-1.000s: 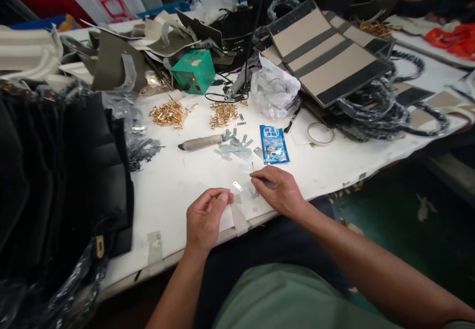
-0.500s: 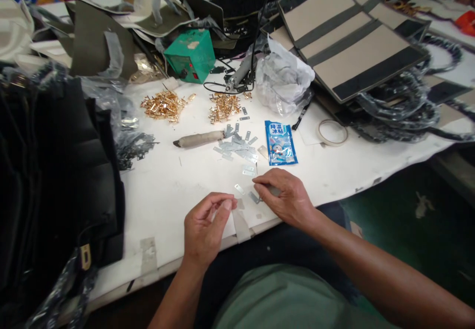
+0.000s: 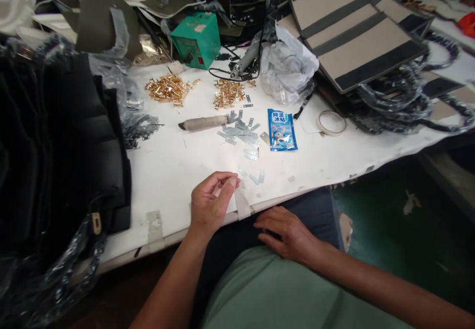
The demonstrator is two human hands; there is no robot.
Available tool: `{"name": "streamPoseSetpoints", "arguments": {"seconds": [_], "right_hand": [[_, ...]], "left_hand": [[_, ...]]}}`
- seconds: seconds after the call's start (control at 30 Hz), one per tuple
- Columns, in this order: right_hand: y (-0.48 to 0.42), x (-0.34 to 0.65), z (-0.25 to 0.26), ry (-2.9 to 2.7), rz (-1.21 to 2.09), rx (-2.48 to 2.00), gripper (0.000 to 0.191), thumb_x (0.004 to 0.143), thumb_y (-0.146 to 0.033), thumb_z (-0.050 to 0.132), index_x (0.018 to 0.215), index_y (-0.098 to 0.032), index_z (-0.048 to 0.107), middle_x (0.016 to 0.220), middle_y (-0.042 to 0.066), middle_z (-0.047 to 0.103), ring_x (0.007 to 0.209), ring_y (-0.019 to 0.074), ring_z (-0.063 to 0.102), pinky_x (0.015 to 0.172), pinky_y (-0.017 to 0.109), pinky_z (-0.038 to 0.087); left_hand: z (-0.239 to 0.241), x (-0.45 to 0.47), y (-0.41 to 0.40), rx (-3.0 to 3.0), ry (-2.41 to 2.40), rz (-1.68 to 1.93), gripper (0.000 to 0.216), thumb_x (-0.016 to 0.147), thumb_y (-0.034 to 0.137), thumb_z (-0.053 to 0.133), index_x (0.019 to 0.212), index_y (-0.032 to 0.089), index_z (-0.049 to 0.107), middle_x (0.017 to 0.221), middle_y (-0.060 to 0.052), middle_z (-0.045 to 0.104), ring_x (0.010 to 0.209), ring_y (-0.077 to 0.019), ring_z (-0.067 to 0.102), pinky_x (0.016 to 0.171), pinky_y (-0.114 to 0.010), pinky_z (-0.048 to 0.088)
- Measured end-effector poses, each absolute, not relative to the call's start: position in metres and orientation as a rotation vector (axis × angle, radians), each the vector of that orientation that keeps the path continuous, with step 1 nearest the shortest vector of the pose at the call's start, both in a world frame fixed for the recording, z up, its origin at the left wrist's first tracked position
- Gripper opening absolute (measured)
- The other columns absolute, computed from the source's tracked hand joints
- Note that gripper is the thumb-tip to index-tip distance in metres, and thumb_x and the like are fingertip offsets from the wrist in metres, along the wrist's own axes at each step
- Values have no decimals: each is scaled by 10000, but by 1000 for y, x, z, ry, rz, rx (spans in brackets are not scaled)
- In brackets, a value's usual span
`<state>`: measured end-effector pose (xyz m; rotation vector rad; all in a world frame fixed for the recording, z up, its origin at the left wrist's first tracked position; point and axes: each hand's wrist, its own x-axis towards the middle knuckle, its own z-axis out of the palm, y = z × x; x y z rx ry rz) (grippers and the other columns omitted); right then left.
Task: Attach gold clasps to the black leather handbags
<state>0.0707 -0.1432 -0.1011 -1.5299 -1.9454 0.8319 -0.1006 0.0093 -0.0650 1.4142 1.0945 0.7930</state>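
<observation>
My left hand (image 3: 213, 203) is over the table's front edge, thumb and fingertips pinched together. Whatever is between them, if anything, is too small to make out. Just beyond these fingertips lie a few loose metal plates (image 3: 254, 178), small, flat and silvery. My right hand (image 3: 285, 233) is below the table edge, over my lap, with its fingers loosely bent and the thumb apart; I see nothing held in it. A pile of similar metal plates (image 3: 240, 132) lies farther back, beside a cloth-wrapped tool (image 3: 206, 122) with a dark tip.
Two heaps of gold-coloured fasteners (image 3: 168, 89) lie behind the tool, near a green box (image 3: 196, 39). A blue packet (image 3: 282, 130) and a tape roll (image 3: 332, 122) lie right. Black bags (image 3: 67, 146) stand left; beige-and-black panels (image 3: 356, 32) are stacked at back right.
My right hand has moved from the loose plates down over my lap. A metal plate now shows where that hand was. My left hand keeps its pinch at the edge. The view has shifted.
</observation>
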Motion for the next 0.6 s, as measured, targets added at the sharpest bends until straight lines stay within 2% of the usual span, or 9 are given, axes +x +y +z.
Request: {"name": "streamPoseSetpoints", "arguments": {"seconds": [0.1, 0.17, 0.3, 0.37, 0.43, 0.47, 0.53, 0.6], "right_hand": [[-148, 69, -122, -1955, 922, -1813, 410, 859, -374, 697, 1253, -270, 655, 1294, 97, 658, 1196, 291, 573, 1009, 459, 432], [-144, 69, -132, -2014, 950, -1972, 540, 804, -428, 737, 1312, -286, 621, 1390, 109, 596, 1290, 342, 500, 1071, 525, 369], [-137, 84, -139, -2150, 806, -2182, 475, 817, -309, 685, 1287, -242, 653, 1390, 140, 596, 1310, 366, 486, 1121, 552, 314], [-140, 97, -140, -2150, 655, -2287, 432, 830, -228, 614, 1254, -179, 681, 1338, 184, 627, 1285, 372, 518, 1129, 543, 330], [-147, 104, -142, -2100, 549, -2363, 376, 815, -168, 554, 1136, -164, 749, 1205, 212, 695, 1200, 375, 594, 1104, 542, 389], [-150, 103, -145, -2078, 520, -2360, 342, 783, -165, 568, 1045, -197, 785, 1115, 210, 727, 1146, 380, 630, 1081, 549, 423], [-146, 90, -154, -2027, 503, -2193, 260, 722, -251, 665, 914, -368, 794, 991, 141, 755, 1052, 371, 679, 989, 560, 500], [-129, 64, -161, -1951, 410, -2007, 241, 745, -385, 725, 930, -539, 723, 1099, 68, 717, 1089, 309, 668, 795, 447, 564]], "left_hand": [[-65, -101, 8, 1430, 1090, 797, 254, 850, 394, 679, 939, 161, 726, 825, -48, 763, 800, -195, 709, 829, -320, 542], [-65, -100, 7, 1427, 1078, 800, 275, 842, 409, 679, 942, 157, 727, 831, -57, 762, 801, -200, 707, 820, -327, 546], [-66, -101, 6, 1407, 1049, 812, 289, 829, 422, 682, 935, 156, 722, 847, -63, 757, 810, -206, 699, 817, -336, 541], [-65, -103, 5, 1406, 1048, 816, 285, 835, 421, 674, 936, 157, 716, 846, -62, 752, 812, -204, 686, 812, -332, 531], [-62, -105, 3, 1421, 1050, 805, 281, 846, 417, 655, 932, 156, 715, 821, -61, 744, 796, -200, 666, 779, -320, 519], [-59, -106, 1, 1432, 1053, 803, 285, 853, 420, 638, 910, 153, 719, 803, -61, 738, 777, -197, 653, 760, -315, 512], [-55, -106, -1, 1467, 1078, 792, 283, 848, 404, 619, 880, 148, 734, 752, -58, 727, 719, -184, 628, 718, -303, 497], [-53, -104, -5, 1453, 1103, 806, 259, 825, 366, 607, 857, 151, 748, 759, -64, 738, 719, -186, 632, 691, -295, 491]]}}
